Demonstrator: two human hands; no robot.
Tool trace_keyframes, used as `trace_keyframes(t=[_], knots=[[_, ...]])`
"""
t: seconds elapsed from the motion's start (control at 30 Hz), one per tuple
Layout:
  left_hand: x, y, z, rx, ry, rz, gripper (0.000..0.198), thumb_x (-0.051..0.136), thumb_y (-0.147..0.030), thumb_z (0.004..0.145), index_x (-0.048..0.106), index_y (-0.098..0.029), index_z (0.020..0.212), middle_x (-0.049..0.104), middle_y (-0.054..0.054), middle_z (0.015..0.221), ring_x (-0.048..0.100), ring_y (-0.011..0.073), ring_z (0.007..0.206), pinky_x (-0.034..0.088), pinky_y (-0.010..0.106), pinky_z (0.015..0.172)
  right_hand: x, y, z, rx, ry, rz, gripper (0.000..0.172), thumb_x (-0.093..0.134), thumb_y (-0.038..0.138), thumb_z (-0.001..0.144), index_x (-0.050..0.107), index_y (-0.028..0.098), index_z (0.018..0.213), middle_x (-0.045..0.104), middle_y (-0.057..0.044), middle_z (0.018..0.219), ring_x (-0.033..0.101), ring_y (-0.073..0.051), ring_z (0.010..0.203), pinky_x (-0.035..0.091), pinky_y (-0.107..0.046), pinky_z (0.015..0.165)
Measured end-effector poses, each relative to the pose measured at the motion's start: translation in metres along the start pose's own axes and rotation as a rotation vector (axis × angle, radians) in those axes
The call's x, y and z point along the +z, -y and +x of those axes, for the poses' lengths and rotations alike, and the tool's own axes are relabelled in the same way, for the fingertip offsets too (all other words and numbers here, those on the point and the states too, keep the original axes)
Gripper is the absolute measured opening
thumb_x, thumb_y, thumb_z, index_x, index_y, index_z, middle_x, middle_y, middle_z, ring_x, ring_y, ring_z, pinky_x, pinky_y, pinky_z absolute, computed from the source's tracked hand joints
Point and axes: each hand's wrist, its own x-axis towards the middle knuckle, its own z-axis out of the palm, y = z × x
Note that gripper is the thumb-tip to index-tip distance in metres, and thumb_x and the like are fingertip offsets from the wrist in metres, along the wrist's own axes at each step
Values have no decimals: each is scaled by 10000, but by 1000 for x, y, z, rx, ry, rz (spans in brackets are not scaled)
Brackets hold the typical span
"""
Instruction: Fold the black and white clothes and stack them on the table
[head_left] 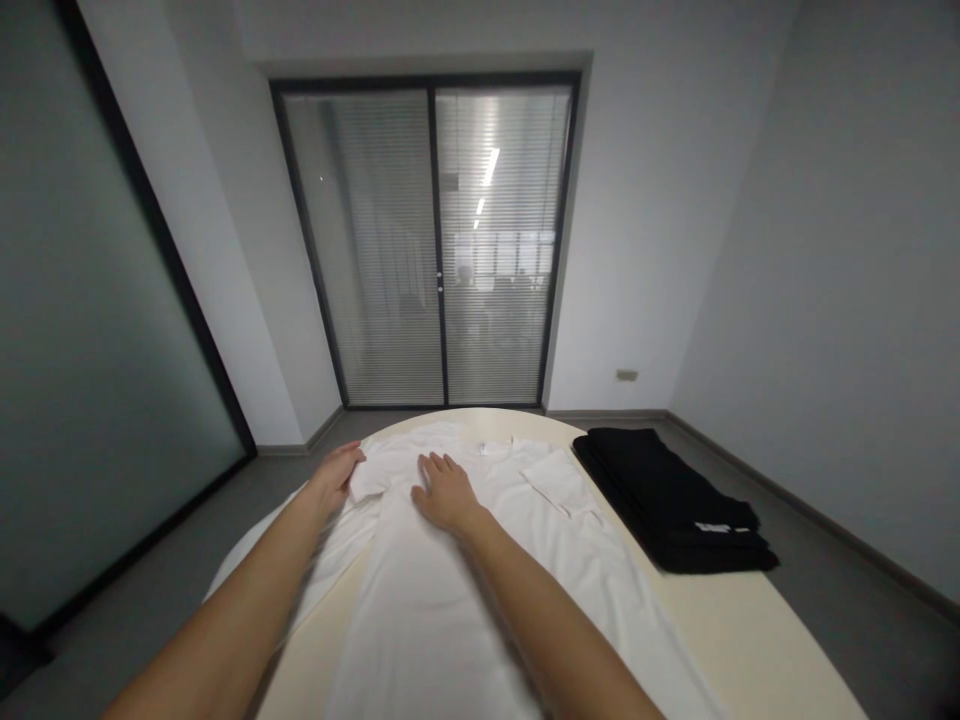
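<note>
A white T-shirt (450,610) lies spread on a cream-coloured round table (757,620), its neckline towards the far edge. My left hand (339,474) is closed at the edge of the left sleeve (375,472), fingertips on the cloth. Flat on the shirt's upper left, just inward of that sleeve, my right hand (444,490) rests with its fingers apart. The right sleeve (559,482) is laid out on the other side, slightly creased. More white fabric (341,550) lies to the left, partly hidden by my left forearm.
A stack of folded black clothes (667,500), with a small white print on top, sits at the table's right edge. Beyond the table stands a glass double door (442,250) with blinds. A dark-framed frosted panel (97,330) is on the left.
</note>
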Motion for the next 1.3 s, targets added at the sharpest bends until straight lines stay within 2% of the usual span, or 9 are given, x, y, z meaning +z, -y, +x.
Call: trace_keyframes(t=[0.13,0.27,0.4,0.53,0.8,0.93,1.03,1.13,1.3], knots=[[-3,6,-8,-25,-3,43,544,610,5,681,621,-166,1197,695,-9,735,646,143,559,521,236,558,4,9,7,72,162,20,786,412,593,910,217,205,1566,177,-115,1633,130,-384,1488,139,-570,1172],[-7,12,-11,-144,30,73,189,673,-100,783,665,-113,971,660,-14,665,628,143,539,522,257,551,6,15,17,41,201,-17,943,551,637,807,180,230,1573,21,-100,1652,14,-391,1499,76,-589,1176],[-9,9,-9,-204,56,67,145,618,-264,937,641,-122,937,666,-10,765,630,104,604,552,261,602,7,18,26,43,152,1,751,454,509,894,240,216,1551,177,-101,1636,136,-343,1494,131,-572,1176],[-10,0,-10,-132,90,42,164,705,-231,851,653,-101,937,684,32,729,661,150,616,558,274,592,9,18,30,38,66,-12,650,417,467,926,333,180,1503,201,-114,1629,185,-340,1479,205,-543,1162],[7,-3,-22,149,42,132,253,692,-151,751,661,-144,1002,707,49,823,683,195,751,542,288,692,14,15,41,46,118,66,843,580,512,835,286,126,1524,238,-139,1614,93,-362,1494,109,-541,1193],[22,-3,-25,305,-5,252,200,729,-183,700,674,-168,891,706,65,932,646,254,1020,496,321,892,10,9,44,91,11,278,521,580,346,857,536,170,1346,382,-125,1546,266,-310,1445,209,-472,1172],[36,2,-28,382,3,319,207,737,-207,697,663,-174,888,701,83,1014,612,266,1107,459,341,966,5,0,46,163,-25,391,347,490,315,923,614,176,1215,585,-130,1348,508,-259,1267,367,-406,1077],[51,14,-31,404,58,362,264,727,-244,730,641,-165,967,714,101,1022,664,245,1016,502,333,891,0,-10,50,245,-17,557,421,299,380,1015,563,156,1256,701,-109,1085,674,-173,919,512,-311,843],[62,42,-33,411,156,449,245,548,-180,871,579,-150,1112,748,101,900,719,184,739,552,306,710,-2,-28,50,353,-4,727,525,398,574,967,587,137,1187,695,-82,900,635,-143,649,500,-257,592]])
